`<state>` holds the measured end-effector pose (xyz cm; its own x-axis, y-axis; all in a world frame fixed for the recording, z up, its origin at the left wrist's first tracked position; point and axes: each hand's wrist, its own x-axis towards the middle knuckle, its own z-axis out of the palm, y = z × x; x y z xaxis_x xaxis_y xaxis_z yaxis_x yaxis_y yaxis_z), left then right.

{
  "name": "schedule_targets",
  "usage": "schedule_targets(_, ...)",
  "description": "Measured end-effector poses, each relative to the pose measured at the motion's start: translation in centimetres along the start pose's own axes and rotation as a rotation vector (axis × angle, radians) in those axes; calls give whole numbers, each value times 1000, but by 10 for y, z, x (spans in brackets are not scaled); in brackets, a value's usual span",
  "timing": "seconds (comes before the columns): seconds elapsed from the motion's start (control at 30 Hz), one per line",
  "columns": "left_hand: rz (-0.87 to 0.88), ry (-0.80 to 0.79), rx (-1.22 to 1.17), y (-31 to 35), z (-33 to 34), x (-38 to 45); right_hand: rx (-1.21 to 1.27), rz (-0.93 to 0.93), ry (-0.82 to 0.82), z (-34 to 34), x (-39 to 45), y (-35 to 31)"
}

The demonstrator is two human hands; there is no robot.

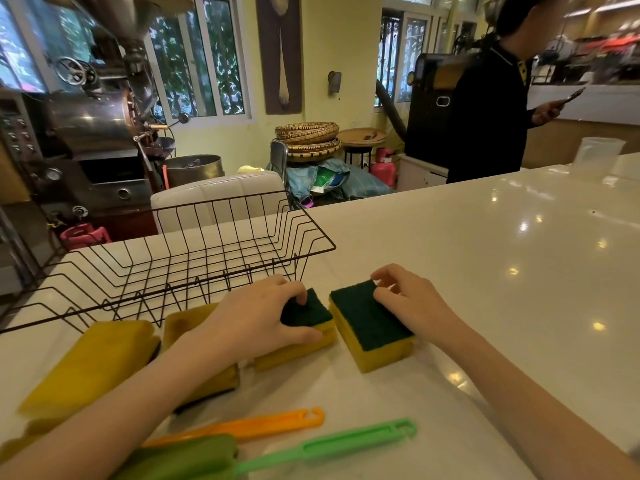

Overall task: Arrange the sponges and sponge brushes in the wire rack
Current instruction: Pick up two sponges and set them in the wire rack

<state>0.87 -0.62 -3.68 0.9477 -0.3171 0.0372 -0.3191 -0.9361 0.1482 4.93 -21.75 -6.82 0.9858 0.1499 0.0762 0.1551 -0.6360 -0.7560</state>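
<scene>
Both hands are at the pick-up stage: the left hand (256, 317) curls over one green-topped sponge (304, 327), thumb on its yellow side, fingers on the scouring face; the right hand (405, 296) rests half-closed on the second sponge (372, 323) just beside it, not yet lifted. The wire rack (180, 258) stands empty behind them on the worktop (485, 254). Next, I judge, lift each and slot it upright between the wires. Two yellow sponges (86, 368) lie left, partly hidden by the forearm; the sponge brushes (311, 445) are cut off below
</scene>
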Motion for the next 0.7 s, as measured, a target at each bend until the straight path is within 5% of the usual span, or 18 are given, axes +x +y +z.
schedule_targets(0.13, -23, 36, -13, 8, -3, -1, -49, -229, 66, -5, -4, -5)
schedule_targets(0.23, 26, -112, 40, 7, -12, 1, -12, -311, -105, -13, -9, -15)
schedule_targets(0.37, 127, -361, 29, -5, -37, 1, -137, -259, -421, -23, -9, -29)
schedule_targets(0.5, 121, -482, -94, -22, -7, 44, -372, -213, -545, -30, -4, -30)
schedule_targets(0.6, 291, -569, -166, -53, 41, 59, -438, -215, -605, -33, 0, -30)
schedule_targets(0.7, 213, -576, -125, -28, 7, 63, -503, -243, -622, -34, 2, -34)
